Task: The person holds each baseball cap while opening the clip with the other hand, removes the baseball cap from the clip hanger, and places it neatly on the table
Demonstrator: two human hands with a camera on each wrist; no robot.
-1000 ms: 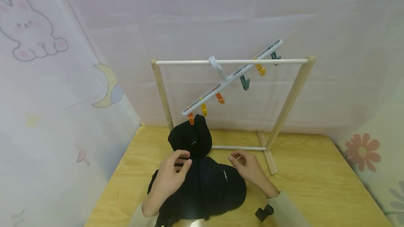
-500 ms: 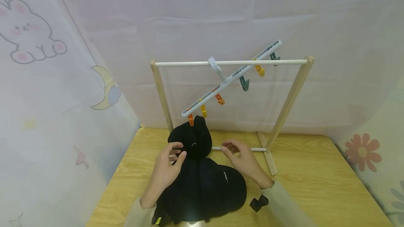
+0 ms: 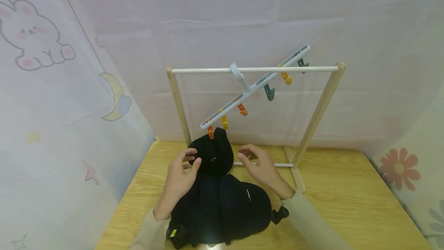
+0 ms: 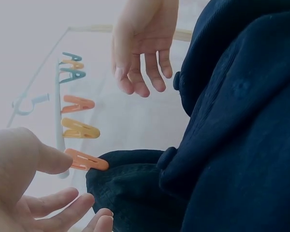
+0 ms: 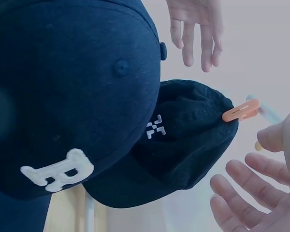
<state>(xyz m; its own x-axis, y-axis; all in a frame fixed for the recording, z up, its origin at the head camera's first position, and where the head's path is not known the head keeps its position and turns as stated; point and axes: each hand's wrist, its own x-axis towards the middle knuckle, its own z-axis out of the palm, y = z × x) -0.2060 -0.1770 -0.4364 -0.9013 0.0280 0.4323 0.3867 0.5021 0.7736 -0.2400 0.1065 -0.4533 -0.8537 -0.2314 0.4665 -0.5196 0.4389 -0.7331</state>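
A black cap point(image 3: 219, 155) hangs from the orange clip point(image 3: 210, 132) at the near left end of a pale clip hanger point(image 3: 248, 91). My left hand point(image 3: 179, 177) is at the cap's left side, fingers loosely bent, holding nothing. To the right of the cap, my right hand point(image 3: 261, 165) hovers with relaxed fingers, also holding nothing. Below and nearer lie more dark caps point(image 3: 239, 207), crowded together. One dark blue cap point(image 5: 72, 82) shows a raised white letter in the right wrist view. Whether my left fingertips touch the hanging cap I cannot tell.
A wooden rack point(image 3: 320, 113) with a white top bar point(image 3: 201, 71) carries the hanger, which slants across it. Several other clips, such as a yellow clip point(image 3: 224, 122) and a green clip point(image 3: 269, 92), dangle from it. Patterned cloth walls point(image 3: 114, 41) surround the table point(image 3: 347, 200).
Both hands have moved up and away from the caps on the table, to either side of the hanging cap. The right hand has also shifted left. The hanging cap stays on its clip.
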